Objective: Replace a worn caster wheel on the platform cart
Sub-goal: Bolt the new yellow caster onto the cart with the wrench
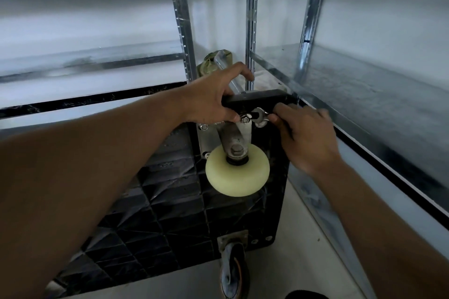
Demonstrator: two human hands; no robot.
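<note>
Two casters show on the black ribbed plastic underside of the platform cart (pixel 170 213), which stands tipped on edge so that its mounts face the person. Nearest, low in view: a scuffed grey swivel caster (pixel 233 272) with a dark wheel, partly cut off near the lower edge. Above it: a cream-coloured plastic caster wheel (pixel 237 172) in a silver metal fork, clean-looking, its plate bolted at the cart's upper corner. Left hand (pixel 211 102): clenched over the cart's top edge, probably to steady it against the turning force. Right hand (pixel 306 136): curled round a silver open-ended spanner (pixel 261 118), whose head sits just beside a plate nut (pixel 245 119); the handle is hidden in the palm. Whether the nut is being tightened or loosened cannot be told. Beyond: galvanised steel shelving racks (pixel 252 31), and behind the cart a blurred olive-green object (pixel 213 60) that cannot be identified.
</note>
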